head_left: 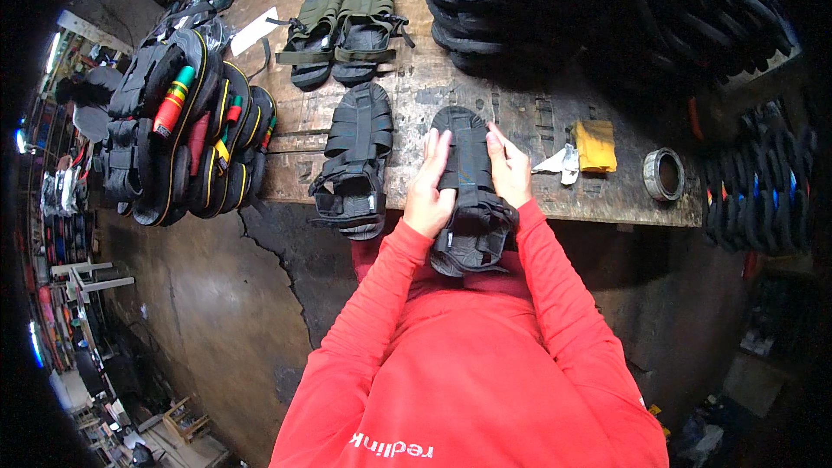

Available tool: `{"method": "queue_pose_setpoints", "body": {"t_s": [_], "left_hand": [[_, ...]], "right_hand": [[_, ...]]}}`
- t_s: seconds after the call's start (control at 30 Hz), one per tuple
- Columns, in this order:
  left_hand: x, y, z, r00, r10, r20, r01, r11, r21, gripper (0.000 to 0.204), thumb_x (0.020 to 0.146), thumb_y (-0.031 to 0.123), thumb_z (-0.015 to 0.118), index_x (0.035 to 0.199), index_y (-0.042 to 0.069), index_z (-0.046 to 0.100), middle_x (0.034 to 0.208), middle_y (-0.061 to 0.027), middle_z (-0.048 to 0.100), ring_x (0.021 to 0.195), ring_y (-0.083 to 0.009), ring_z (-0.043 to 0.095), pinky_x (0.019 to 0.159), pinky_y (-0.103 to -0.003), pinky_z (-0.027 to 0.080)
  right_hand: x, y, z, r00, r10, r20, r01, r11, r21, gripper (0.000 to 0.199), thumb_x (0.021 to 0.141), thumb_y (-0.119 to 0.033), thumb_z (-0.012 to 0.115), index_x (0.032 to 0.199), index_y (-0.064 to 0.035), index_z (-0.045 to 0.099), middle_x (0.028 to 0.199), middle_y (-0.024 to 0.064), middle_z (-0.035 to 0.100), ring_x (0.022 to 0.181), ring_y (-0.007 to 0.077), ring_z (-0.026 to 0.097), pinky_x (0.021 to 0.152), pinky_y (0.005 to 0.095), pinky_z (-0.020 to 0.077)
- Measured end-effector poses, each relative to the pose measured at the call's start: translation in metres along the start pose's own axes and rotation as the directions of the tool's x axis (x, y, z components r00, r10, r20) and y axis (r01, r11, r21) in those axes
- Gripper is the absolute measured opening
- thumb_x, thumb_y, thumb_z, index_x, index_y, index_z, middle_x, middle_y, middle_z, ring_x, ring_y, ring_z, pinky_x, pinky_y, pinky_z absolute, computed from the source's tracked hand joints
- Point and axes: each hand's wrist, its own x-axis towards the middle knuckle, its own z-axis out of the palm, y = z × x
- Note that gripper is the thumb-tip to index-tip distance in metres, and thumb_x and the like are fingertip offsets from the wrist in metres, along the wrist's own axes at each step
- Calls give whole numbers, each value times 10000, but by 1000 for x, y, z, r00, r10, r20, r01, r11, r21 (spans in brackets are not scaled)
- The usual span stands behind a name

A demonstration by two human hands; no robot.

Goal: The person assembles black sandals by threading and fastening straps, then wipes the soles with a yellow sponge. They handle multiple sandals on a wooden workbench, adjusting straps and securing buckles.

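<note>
A black strapped sandal [468, 152] lies toe-away at the near edge of the wooden table, its heel end jutting out over the edge. My left hand [430, 188] presses along its left side, fingers pointing forward and thumb near the straps. On the opposite side, my right hand [510, 166] has its fingers against the sandal, so the two hands hold it between them. The undersides of both hands are hidden. To the left of my left hand rests a matching black sandal [360, 134], also with its heel past the edge.
Beyond are two olive-green sandals [367, 17]. Piled sandals with coloured straps [186, 134] stand at the left edge. Black footwear stacks [472, 9] rise at the back right. Right of my hands lie a white scrap [559, 163], a yellow piece [594, 146] and a tape roll [664, 175].
</note>
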Motion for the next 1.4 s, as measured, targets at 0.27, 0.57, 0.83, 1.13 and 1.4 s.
{"method": "queue_pose_setpoints", "body": {"t_s": [0.27, 0.57, 0.83, 1.13, 1.4], "left_hand": [[12, 8, 5, 979, -168, 119, 197, 933, -302, 803, 1049, 472, 398, 1580, -40, 80, 1652, -262, 86, 1550, -344, 14, 1239, -382, 31], [-3, 34, -18, 834, -430, -347, 231, 842, -487, 400, 961, 114, 634, 1326, -19, 539, 1303, -157, 587, 1167, -223, 594, 1014, -343, 474], [5, 5, -8, 951, -308, -40, 215, 746, -630, 635, 1069, 270, 470, 1555, -51, 217, 1622, -191, 258, 1523, -255, 193, 1228, -350, 151], [-8, -2, 13, 985, -163, 52, 168, 978, -127, 691, 1087, 413, 307, 1582, -29, 117, 1663, -245, 2, 1548, -359, -49, 1242, -423, 16], [1, -26, -6, 996, -85, -19, 76, 951, -300, 677, 1094, 441, 226, 1564, -46, 211, 1640, -222, 200, 1545, -309, 117, 1244, -389, 65]], "right_hand": [[-7, -3, 1, 999, 23, 34, -26, 995, 92, 570, 1069, -408, 454, 1443, 22, 481, 1492, 200, 491, 1419, 231, 429, 1151, 314, 330], [19, -66, -39, 971, -230, 68, 240, 946, -217, 332, 928, -278, 706, 1061, 26, 728, 978, 157, 757, 910, 215, 723, 817, 322, 537], [83, -82, -24, 636, 449, 627, -414, 885, -213, 241, 914, -338, 742, 824, -136, 645, 551, -100, 440, 398, 27, 296, 392, 252, 181], [63, -50, -20, 730, 298, 614, -573, 757, 314, 236, 973, -341, 675, 830, -171, 594, 524, -111, 407, 350, 24, 236, 370, 254, 128], [29, -25, -43, 1000, -5, 20, 3, 993, 118, 422, 1037, -304, 579, 1245, 55, 653, 1209, 113, 700, 1122, 145, 617, 1047, 297, 429]]}}
